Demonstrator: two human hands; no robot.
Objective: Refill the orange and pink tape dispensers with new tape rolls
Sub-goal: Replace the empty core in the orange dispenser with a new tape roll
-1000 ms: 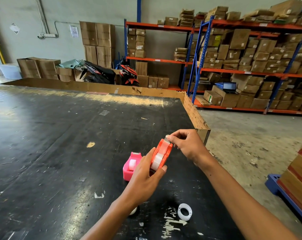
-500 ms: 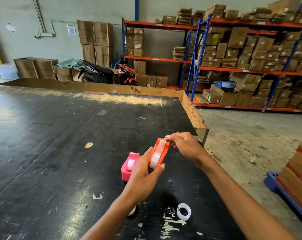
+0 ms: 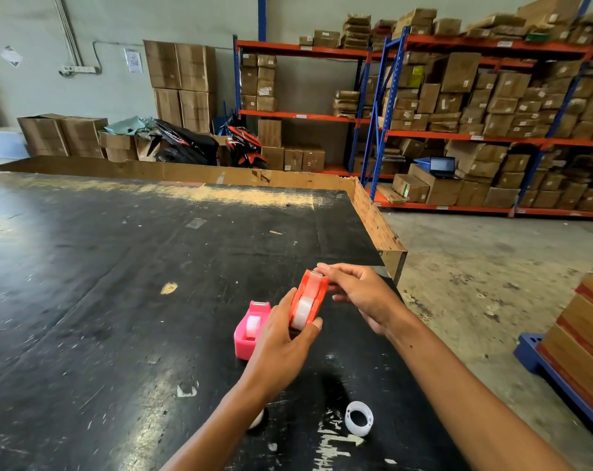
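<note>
My left hand (image 3: 281, 348) grips the orange tape dispenser (image 3: 309, 300) from below and holds it tilted above the black table (image 3: 118, 300). A white tape roll sits inside the dispenser. My right hand (image 3: 359, 294) pinches the strip of tape at the cutter end on top. The pink tape dispenser (image 3: 251, 329) stands on the table just left of my left hand, with a roll inside it. An empty white tape core (image 3: 359, 418) lies on the table near the front. Another white roll (image 3: 257, 419) shows partly from under my left forearm.
The table's right edge (image 3: 373, 215) runs close beside my right hand, with concrete floor beyond it. A blue pallet with stacked boxes (image 3: 580, 345) stands at the right. Shelving full of cartons (image 3: 475, 113) fills the back.
My right hand's fingers shifted slightly along the top of the orange dispenser at the cutter. The dispenser stays held in my left hand, tipped a little more upright.
</note>
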